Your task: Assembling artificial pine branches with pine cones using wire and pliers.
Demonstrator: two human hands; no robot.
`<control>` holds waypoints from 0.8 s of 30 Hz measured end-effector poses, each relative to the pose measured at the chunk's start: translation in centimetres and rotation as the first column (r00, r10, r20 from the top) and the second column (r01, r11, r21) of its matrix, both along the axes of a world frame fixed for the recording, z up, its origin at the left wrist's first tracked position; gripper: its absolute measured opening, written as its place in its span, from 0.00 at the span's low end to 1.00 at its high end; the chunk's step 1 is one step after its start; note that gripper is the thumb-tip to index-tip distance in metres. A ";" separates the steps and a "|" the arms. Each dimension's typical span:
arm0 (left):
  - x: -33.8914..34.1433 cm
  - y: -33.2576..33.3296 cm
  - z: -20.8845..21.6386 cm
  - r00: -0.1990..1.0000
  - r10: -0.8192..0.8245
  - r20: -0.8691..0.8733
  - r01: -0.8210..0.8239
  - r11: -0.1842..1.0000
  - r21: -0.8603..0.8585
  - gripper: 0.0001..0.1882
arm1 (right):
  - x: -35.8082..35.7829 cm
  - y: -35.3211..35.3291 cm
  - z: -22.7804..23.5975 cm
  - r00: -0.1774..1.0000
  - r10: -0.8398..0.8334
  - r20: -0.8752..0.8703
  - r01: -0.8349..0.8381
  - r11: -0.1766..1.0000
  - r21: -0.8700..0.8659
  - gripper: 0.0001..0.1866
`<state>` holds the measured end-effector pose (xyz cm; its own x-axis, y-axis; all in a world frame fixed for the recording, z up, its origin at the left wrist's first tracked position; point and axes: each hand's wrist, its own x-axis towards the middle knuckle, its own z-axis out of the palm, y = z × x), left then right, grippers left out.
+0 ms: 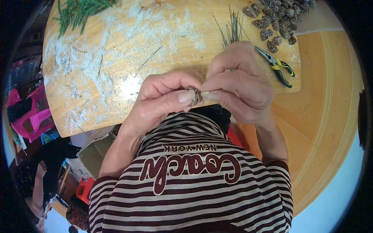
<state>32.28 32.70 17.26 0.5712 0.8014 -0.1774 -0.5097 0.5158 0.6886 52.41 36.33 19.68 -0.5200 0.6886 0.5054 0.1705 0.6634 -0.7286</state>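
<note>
Over the table's near edge, my left hand (pixel 159 97) pinches a small brown pine cone (pixel 197 99) between thumb and fingers. My right hand (pixel 244 83) meets it from the right, thumb and fingertips pressed together at the cone's side. Whatever those right fingertips grip is too small or too covered to make out. Beyond the right hand lies a bundle of thin dark wires (pixel 234 27), partly hidden behind it. Long-nose pliers (pixel 276 66) with black and yellow handles rest on the table just right of that hand.
Several pine cones (pixel 278 19) are heaped at the far right of the wooden table (pixel 186 58). Green needle sprigs (pixel 83 13) lie far left. White flakes (pixel 136 23) and loose wires (pixel 150 58) are scattered about. Left on the floor is a pink stool (pixel 33 112); another person's arm (pixel 39 186) shows lower left.
</note>
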 end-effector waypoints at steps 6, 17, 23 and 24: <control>-0.6 0.3 0.1 0.996 -0.087 0.034 0.087 0.996 0.011 0.13 | 0.0 -0.1 -0.1 0.996 0.087 -0.009 -0.087 0.995 -0.039 0.08; -0.6 -0.1 -0.3 0.994 -0.103 0.028 0.104 0.993 -0.048 0.13 | 0.2 0.3 1.9 0.919 0.074 0.386 -0.198 0.936 0.292 0.10; -1.0 -0.2 -0.8 0.991 -0.134 0.005 0.134 0.990 -0.042 0.12 | 0.4 0.2 1.4 0.908 0.140 0.394 -0.247 0.940 0.234 0.09; -1.0 -0.3 -0.5 0.991 -0.137 0.003 0.137 0.990 -0.037 0.12 | 0.4 0.1 1.3 0.915 0.161 0.371 -0.255 0.942 0.219 0.10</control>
<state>31.32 32.44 16.74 0.6751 0.7087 -0.2051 -0.4328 0.6056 0.6678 52.83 36.46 20.95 -0.8097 0.4157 0.4142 0.2157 0.8673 -0.4486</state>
